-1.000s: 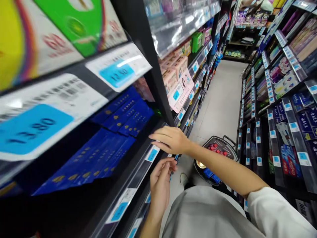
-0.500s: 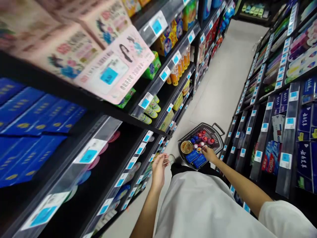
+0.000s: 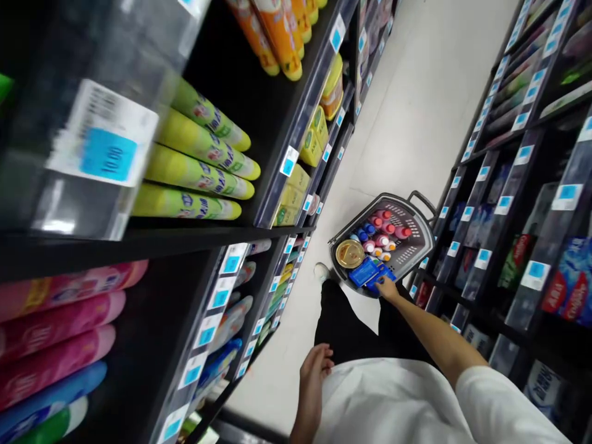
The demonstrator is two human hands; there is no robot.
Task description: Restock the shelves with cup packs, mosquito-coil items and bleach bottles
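Observation:
My right hand point(image 3: 386, 288) reaches down into a dark wire shopping basket point(image 3: 383, 200) and rests on a blue box point(image 3: 380, 279) at its near rim. A second blue box point(image 3: 363, 272) lies beside it, next to a round gold-topped tin point(image 3: 350, 253). Several bottles with red and white caps point(image 3: 382, 237) fill the far side of the basket. My left hand point(image 3: 314, 370) hangs low beside my white shirt, fingers loosely curled, with nothing visible in it. Its nearest shelf is some way off to the left.
Black shelves on the left carry yellow-green tubes point(image 3: 194, 166), pink tubes point(image 3: 55, 327) and blue price tags. More shelving with boxed goods point(image 3: 509, 246) lines the right. A pale floor point(image 3: 407, 123) runs ahead between them, and my shoe point(image 3: 321, 271) is next to the basket.
My right hand has come from the shelf down to the basket. My left hand has dropped from the shelf edge to my side. The view has swung downward along the aisle.

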